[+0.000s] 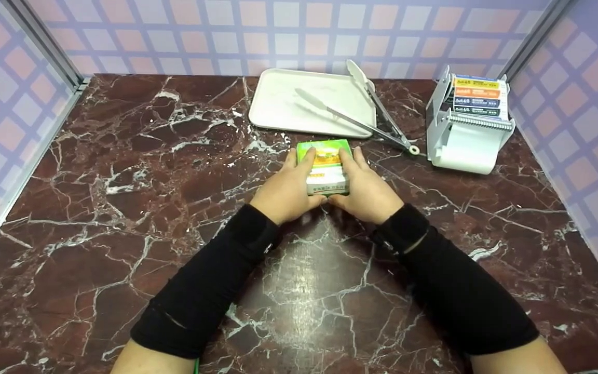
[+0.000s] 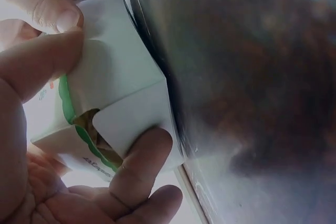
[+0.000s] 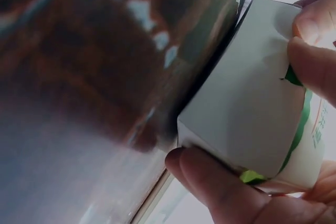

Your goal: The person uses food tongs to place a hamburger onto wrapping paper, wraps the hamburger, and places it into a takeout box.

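Both hands hold a small green, white and yellow carton (image 1: 326, 169) on the dark marbled table. My left hand (image 1: 286, 189) grips its left side, thumb at the near edge and fingers along the side and top. Opposite it, my right hand (image 1: 369, 195) grips the right side in much the same way. The left wrist view shows the carton's plain white face and a white end flap (image 2: 134, 121) under a fingertip, with a gap beside it showing something brownish inside. In the right wrist view, fingers press around the carton (image 3: 241, 93) near its corners.
Beyond the carton lies a cream tray (image 1: 278, 98). Metal tongs (image 1: 351, 118) with pale tips rest spread across its right part, their ring end on the table. At the right stands a white dispenser (image 1: 436, 130) with coloured labelled strips and a white roll. Patterned walls border the table.
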Motion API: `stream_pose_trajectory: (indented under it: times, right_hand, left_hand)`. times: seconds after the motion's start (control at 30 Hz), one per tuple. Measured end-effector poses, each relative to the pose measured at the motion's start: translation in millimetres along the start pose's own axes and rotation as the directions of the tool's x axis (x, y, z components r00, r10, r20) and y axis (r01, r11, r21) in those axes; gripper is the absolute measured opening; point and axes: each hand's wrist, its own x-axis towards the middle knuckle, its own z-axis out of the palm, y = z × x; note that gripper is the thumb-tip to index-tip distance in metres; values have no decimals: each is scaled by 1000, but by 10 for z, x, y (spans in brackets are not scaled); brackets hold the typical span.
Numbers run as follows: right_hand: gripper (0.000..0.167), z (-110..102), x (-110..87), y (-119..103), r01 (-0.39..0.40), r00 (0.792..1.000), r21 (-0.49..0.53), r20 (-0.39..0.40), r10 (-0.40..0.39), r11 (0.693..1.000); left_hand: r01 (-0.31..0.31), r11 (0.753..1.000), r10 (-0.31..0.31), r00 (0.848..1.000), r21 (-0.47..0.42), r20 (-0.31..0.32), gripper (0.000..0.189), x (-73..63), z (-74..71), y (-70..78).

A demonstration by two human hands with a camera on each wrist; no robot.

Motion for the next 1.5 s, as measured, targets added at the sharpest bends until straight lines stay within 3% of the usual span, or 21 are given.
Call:
stream_pose_trajectory:
  times: [0.27,0.4,0.77,1.0,1.27,1.5]
  right_hand:
    - [106,13,-15,-35,34,999,-44,-10,-34,998]
    - [107,9,-10,-27,34,999,-45,-12,-34,998]
    - [101,-15,-5,10,52,998,21,-23,-51,998]
    - [96,-13,-11,0,55,997,25,-50,-53,998]
    - [102,-37,-17,30,42,999,12,-15,-42,999]
    - [97,-70,-11,117,123,992,-58,-29,-125,991]
  left_hand:
    - [27,1000,-26,999,9,-27,104,-12,10,24]
    - [4,999,-3,1000,43,-30,105,-23,20,16]
    - [-11,999,10,1000,33,29,104,-32,-35,-17]
    - [-9,998,9,1000,55,-6,96,-28,-19,23]
    - [-31,998,32,999,46,-14,100,-21,-9,-17]
    - [-31,999,32,999,32,-14,100,-2,-15,-38]
